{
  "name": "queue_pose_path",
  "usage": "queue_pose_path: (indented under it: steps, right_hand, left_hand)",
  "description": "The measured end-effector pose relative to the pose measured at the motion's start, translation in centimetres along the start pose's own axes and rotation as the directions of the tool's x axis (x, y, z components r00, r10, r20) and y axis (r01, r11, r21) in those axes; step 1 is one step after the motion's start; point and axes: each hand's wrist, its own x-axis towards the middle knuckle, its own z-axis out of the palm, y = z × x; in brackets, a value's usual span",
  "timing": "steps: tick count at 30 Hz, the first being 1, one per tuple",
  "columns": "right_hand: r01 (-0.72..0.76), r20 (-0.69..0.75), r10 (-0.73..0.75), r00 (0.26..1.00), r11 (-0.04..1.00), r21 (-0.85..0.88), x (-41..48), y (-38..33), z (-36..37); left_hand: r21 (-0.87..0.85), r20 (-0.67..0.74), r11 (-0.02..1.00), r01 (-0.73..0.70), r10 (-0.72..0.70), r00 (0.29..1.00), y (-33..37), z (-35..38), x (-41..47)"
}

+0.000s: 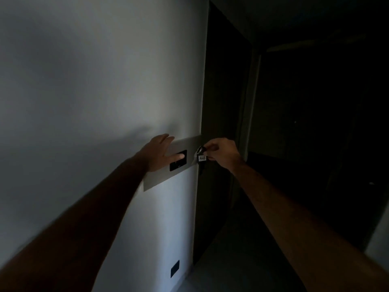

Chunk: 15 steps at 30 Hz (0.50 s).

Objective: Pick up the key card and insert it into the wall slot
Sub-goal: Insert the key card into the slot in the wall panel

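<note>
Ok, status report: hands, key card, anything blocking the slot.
Left hand flat on grey wall plate, partly covering black panel. Right hand pinching key card at plate's right edge. Too dark to confirm insertion.

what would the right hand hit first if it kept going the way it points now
Likely the grey wall plate: the right hand holds the key card pointed left at the plate's right end. Depth is unclear in the dark, so contact may already exist.
</note>
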Motion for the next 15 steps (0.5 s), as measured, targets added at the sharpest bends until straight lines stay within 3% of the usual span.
queue_pose_path:
  steps: [9, 15]
  right_hand:
    - [0.012, 0.001, -0.012, 1.000, 0.995, 0.095, 10.4, 4.4, 2.5]
    - [0.099, -0.003, -0.099, 0.995, 0.995, 0.022, 16.3, 7.9, 5.4]
  left_hand:
    - [0.159, -0.047, 0.987, -0.032, 0.040, 0.998, -3.5, 1.5, 7.9]
    - [0.249, -0.059, 0.968, -0.028, 0.044, 0.997, -6.2, 3.0, 11.8]
